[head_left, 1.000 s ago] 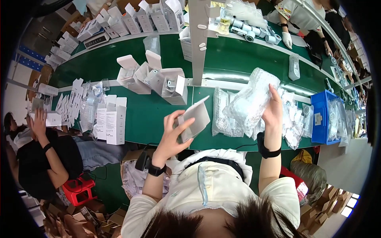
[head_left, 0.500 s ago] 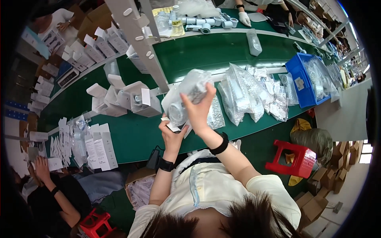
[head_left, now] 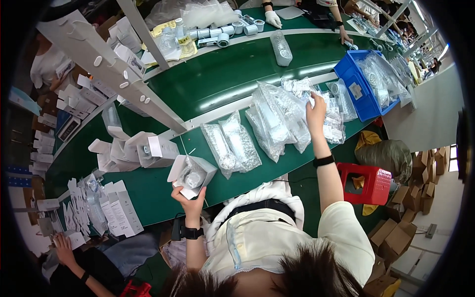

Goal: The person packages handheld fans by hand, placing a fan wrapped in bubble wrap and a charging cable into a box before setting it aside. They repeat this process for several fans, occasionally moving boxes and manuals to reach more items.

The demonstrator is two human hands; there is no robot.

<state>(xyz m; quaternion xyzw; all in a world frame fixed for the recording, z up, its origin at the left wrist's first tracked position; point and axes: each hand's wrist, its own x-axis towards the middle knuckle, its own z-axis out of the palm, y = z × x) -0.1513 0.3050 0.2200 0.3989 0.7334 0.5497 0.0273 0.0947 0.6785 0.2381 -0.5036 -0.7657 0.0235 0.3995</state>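
My left hand (head_left: 189,202) grips the lower side of an open white carton (head_left: 204,173) at the table's front edge. Inside the carton sits a round whitish part in clear wrap (head_left: 192,177). Farther right, my right hand (head_left: 316,113) reaches over a heap of small clear plastic packets (head_left: 335,129), its fingertips closed on a packet at the heap's far left. Two bubble-wrapped pieces (head_left: 230,143) lie between my hands. Larger clear bags with wrapped pieces (head_left: 277,121) are piled just left of my right hand.
Open white cartons (head_left: 154,151) stand left of mine, with flat printed boxes (head_left: 121,208) beyond. A blue bin (head_left: 357,91) of bagged pieces is at the right. A metal post (head_left: 111,69) rises from the bench. A red stool (head_left: 366,183) stands at lower right; co-workers sit nearby.
The wrapped piece that my right hand held over the carton now rests inside it. My right hand has moved right to the packets; my left hand and carton have shifted left and lower.
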